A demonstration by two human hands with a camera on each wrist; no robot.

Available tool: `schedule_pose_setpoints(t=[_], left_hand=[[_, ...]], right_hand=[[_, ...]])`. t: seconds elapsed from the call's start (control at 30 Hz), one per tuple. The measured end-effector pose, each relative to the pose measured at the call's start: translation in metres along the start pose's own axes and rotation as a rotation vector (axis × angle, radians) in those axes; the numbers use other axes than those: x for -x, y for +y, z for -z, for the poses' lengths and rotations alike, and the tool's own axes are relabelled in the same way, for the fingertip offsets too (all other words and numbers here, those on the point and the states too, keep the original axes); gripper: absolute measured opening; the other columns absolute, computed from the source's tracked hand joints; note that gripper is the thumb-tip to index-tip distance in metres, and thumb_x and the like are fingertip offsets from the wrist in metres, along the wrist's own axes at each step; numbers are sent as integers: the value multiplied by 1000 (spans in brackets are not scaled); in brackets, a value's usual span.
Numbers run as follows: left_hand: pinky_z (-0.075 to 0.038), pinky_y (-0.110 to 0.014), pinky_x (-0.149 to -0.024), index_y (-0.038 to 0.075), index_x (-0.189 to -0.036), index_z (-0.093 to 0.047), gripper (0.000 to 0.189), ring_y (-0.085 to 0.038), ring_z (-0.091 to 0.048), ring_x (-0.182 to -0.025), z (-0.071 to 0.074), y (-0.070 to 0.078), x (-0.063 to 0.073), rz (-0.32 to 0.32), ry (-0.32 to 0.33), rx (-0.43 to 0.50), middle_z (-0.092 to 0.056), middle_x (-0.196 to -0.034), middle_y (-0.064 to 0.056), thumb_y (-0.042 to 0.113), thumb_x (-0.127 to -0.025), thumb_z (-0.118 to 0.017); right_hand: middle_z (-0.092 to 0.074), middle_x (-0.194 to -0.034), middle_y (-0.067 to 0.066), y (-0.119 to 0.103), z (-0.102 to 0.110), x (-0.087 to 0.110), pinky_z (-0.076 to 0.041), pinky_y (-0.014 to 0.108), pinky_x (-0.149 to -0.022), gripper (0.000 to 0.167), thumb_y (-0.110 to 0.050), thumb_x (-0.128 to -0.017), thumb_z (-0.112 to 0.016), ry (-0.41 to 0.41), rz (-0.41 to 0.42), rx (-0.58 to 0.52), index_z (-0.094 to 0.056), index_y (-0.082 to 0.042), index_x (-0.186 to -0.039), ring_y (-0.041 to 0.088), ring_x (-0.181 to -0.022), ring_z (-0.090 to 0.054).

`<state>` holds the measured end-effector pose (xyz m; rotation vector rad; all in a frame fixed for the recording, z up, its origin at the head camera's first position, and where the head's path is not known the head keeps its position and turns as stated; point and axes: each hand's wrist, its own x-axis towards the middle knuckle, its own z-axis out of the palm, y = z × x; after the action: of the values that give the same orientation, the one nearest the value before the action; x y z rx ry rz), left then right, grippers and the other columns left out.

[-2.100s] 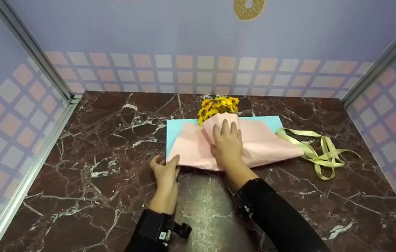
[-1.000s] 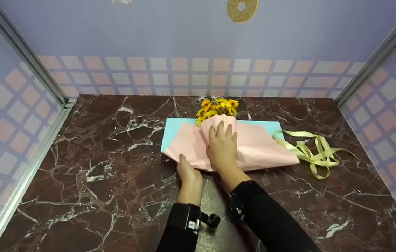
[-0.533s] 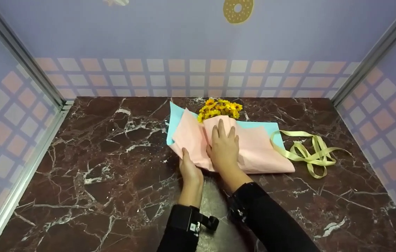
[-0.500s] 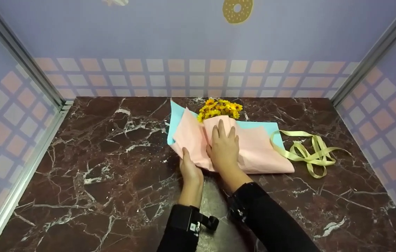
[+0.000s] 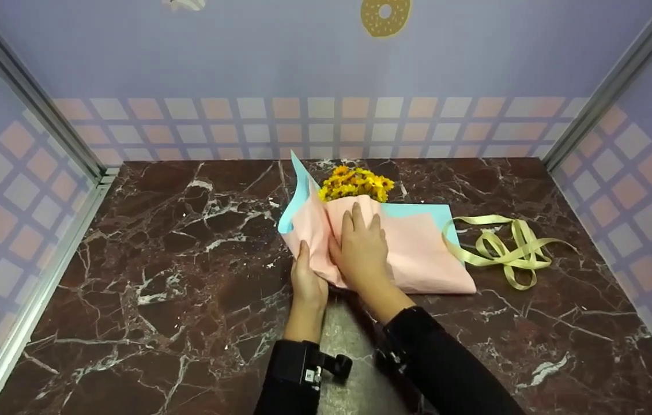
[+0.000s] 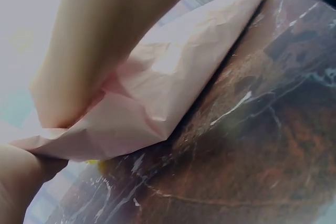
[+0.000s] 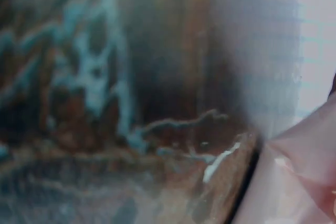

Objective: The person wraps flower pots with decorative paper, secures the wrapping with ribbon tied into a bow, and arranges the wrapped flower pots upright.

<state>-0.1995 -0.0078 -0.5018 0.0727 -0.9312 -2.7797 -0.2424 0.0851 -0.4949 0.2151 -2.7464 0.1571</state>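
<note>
A bunch of yellow flowers point(image 5: 357, 183) pokes out at the far side of pink wrapping paper point(image 5: 429, 253), its stems hidden beneath a fold. Under the pink lies a light blue sheet point(image 5: 418, 211), showing along the back. My left hand point(image 5: 308, 282) grips the left part of both layers, thumb on top and fingers hidden underneath; the blue corner stands raised. With fairly straight fingers, my right hand point(image 5: 363, 248) presses the folded pink paper down over the stems. The left wrist view shows the creased pink paper point(image 6: 184, 72) between the hands. Only a corner of pink paper point(image 7: 294, 177) appears in the right wrist view.
A loosely looped yellow-green ribbon point(image 5: 519, 253) lies right of the paper, one end overlapping its edge. The dark marble tabletop point(image 5: 187, 300) is bounded by a tiled-pattern back wall point(image 5: 320, 124) and side panels.
My left hand has moved right from the paper's left corner and taken hold of its edge. The left side of both layers has risen and folded inward. My right hand stays pressing the paper.
</note>
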Motion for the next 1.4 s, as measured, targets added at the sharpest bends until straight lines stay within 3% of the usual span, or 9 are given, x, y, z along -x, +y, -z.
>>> schedule_pose_setpoints(t=[0.27,0.57,0.73,0.97,1.13,1.17,1.23,1.37,1.4], left_hand=[[-24,-43,-115,-11,-146,-21,50,-34,-30,-139,2,4,-2,36,-51,29,-30,-149,-26,17,-105,-21],[-19,-46,-116,-13,-147,-17,53,-41,-21,-141,4,5,-8,156,-191,-2,-22,-151,-32,17,-103,-17],[-22,-47,-115,-15,-146,-19,54,-41,-29,-138,2,3,-10,172,-256,-78,-25,-149,-34,17,-102,-18],[-27,-46,-113,-18,-141,-26,53,-42,-36,-133,-5,-1,-10,167,-272,-174,-34,-144,-36,14,-100,-25],[-30,-37,-111,-15,-142,-26,59,-22,-48,-122,-9,-5,-10,148,-305,-250,-44,-138,-25,29,-104,-22],[-38,-33,-105,-14,-142,-28,64,-16,-55,-111,-9,-6,-10,152,-312,-269,-50,-131,-23,37,-104,-19],[-38,-30,-103,-12,-144,-29,76,-10,-55,-108,-9,-6,-10,155,-330,-285,-51,-133,-21,49,-103,-9],[-37,-34,-106,-10,-147,-28,87,-22,-52,-121,-6,-8,-11,186,-326,-304,-43,-143,-27,55,-98,3],[-28,-36,-112,-10,-149,-23,84,-26,-41,-133,-5,-8,-12,178,-319,-288,-33,-151,-25,52,-99,3]], right_hand=[[-52,-141,6,15,12,-6,-55,52,-74,34,-26,-98,-55,-18,-56,-161,-65,-15,-129,39,-111,-53],[-50,-144,4,22,14,-8,-52,50,-84,38,-32,-99,-54,-87,-86,-247,-63,-16,-133,37,-113,-52],[-51,-143,4,22,14,-6,-52,50,-84,36,-30,-98,-55,-44,-75,-235,-64,-16,-130,38,-111,-53],[-53,-141,5,25,12,-4,-52,51,-82,35,-29,-98,-58,-12,-77,-256,-65,-15,-129,38,-108,-55],[-54,-140,5,26,12,-5,-54,53,-78,34,-28,-98,-58,-3,-75,-245,-67,-13,-127,37,-109,-55],[-54,-139,4,25,12,-5,-54,53,-77,33,-27,-98,-58,3,-70,-243,-67,-13,-126,37,-109,-55],[-55,-138,4,25,12,-5,-54,54,-75,32,-26,-97,-58,12,-64,-240,-69,-12,-124,37,-109,-55],[-55,-139,3,26,12,-5,-54,53,-76,33,-29,-98,-56,3,-72,-247,-67,-16,-127,36,-109,-55],[-54,-140,2,26,12,-5,-54,52,-76,34,-31,-99,-55,-6,-77,-253,-66,-18,-128,36,-109,-55]])
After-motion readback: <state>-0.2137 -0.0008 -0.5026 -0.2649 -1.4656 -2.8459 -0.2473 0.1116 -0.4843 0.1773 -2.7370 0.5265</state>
